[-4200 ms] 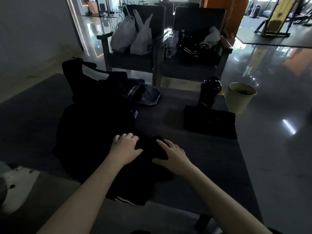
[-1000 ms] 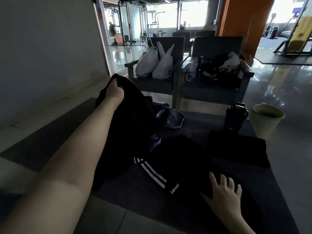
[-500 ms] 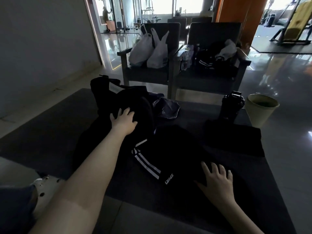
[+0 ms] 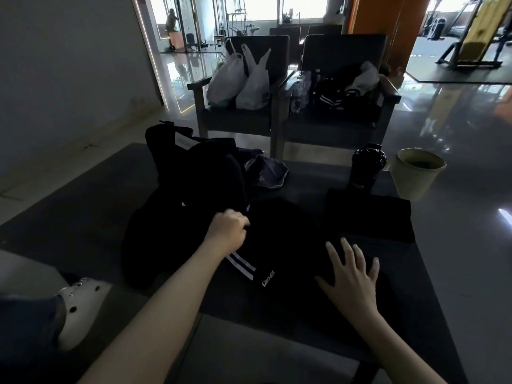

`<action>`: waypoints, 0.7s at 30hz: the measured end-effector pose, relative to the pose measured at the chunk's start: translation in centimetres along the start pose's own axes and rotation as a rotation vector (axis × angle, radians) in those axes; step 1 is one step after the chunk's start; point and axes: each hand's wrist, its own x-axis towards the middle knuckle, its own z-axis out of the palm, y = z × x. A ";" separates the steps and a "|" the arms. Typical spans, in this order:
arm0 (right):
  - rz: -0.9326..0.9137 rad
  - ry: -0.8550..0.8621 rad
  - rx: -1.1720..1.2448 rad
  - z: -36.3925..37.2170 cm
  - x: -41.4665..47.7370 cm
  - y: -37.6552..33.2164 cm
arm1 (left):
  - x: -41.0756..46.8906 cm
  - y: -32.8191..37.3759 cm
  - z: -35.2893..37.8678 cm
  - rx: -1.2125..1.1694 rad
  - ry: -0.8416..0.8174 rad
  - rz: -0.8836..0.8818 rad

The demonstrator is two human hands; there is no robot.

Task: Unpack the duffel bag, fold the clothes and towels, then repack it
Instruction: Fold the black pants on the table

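On table | left hand (image 4: 227,230) grips black garment (image 4: 289,241) | fingertips hidden

Foreground is dim and underexposed; the black clothes (image 4: 291,239) merge into one dark mass with little detail. Daylight enters through rear windows (image 4: 299,9), which are blown out. The glossy floor (image 4: 457,112) shows glare streaks. Wide-angle distortion bends lines near the edges.
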 end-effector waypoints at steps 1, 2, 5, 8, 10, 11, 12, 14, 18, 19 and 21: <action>-0.006 0.060 -0.005 0.1 -0.7 0.3 | -1.0 1.2 0.6 -0.070 -0.061 0.035; -0.005 0.077 -0.011 0.4 -1.5 0.7 | -2.0 2.4 1.3 -0.109 -0.128 0.083; -0.018 0.006 -0.039 0.3 -3.4 2.0 | -4.5 5.3 3.8 -0.019 -0.297 0.248; 0.011 -0.165 -0.046 0.1 -4.4 3.6 | -5.8 6.4 6.0 0.028 -0.396 0.220; 0.031 -0.222 -0.050 0.1 -4.4 4.7 | -6.2 6.7 6.5 0.017 -0.370 0.195; 0.040 -0.242 -0.039 -0.1 -4.3 5.1 | -6.4 6.9 6.6 0.022 -0.342 0.196; 0.045 -0.263 -0.024 -0.4 -4.4 5.4 | -6.6 7.3 6.7 0.022 -0.305 0.200; 0.030 -0.300 -0.018 -0.7 -4.7 5.9 | -7.1 8.3 7.0 -0.008 -0.203 0.195; 0.026 -0.280 0.018 -1.1 -5.7 6.8 | -7.3 9.8 6.3 -0.216 -0.158 0.091; 0.040 -0.244 0.065 -1.2 -6.1 7.1 | -7.1 10.0 5.8 -0.299 -0.181 0.052; 0.028 -0.176 0.137 -1.6 -7.0 7.7 | -6.5 10.3 4.4 -0.467 -0.201 -0.010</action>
